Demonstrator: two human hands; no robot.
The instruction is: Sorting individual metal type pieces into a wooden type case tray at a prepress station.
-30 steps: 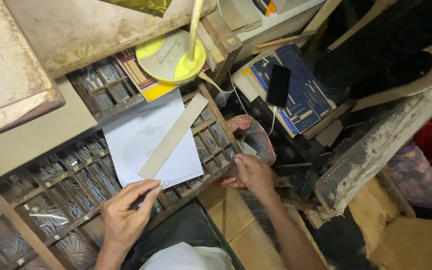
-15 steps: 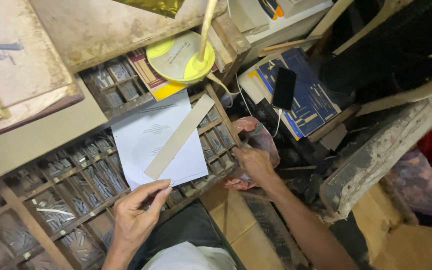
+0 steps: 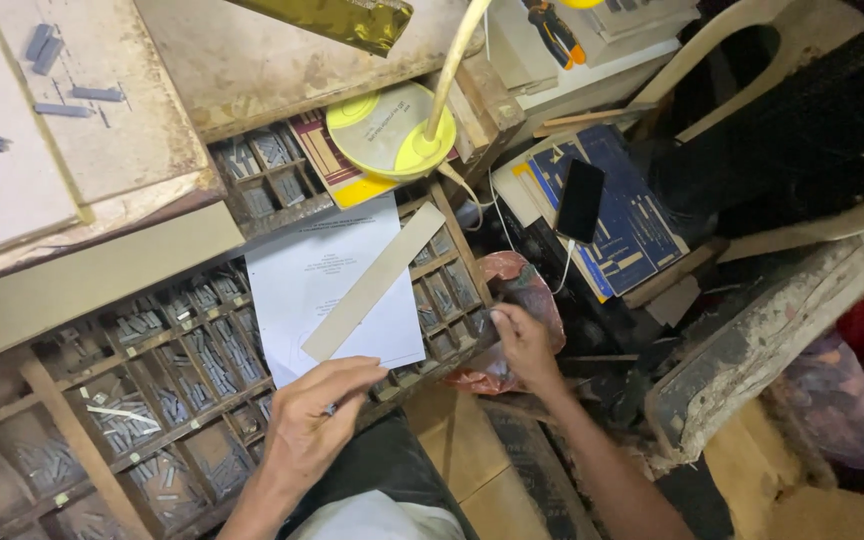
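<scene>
A white printed sheet lies across a wooden type case whose small compartments hold grey metal type. A long tan cardboard strip rests diagonally on the sheet. My left hand is at the sheet's near edge, fingers pinched together on a small dark metal piece. My right hand rests on the case's right edge, fingers curled against a crumpled reddish plastic bag.
A yellow lamp base with a bent neck stands behind the case. A black phone lies on a blue book to the right. Worn boards with loose type sit at upper left. A rough wooden beam runs at right.
The view has shifted a little. My left hand has slid slightly right along the sheet's near edge. My right hand stays at the case's right edge by the bag.
</scene>
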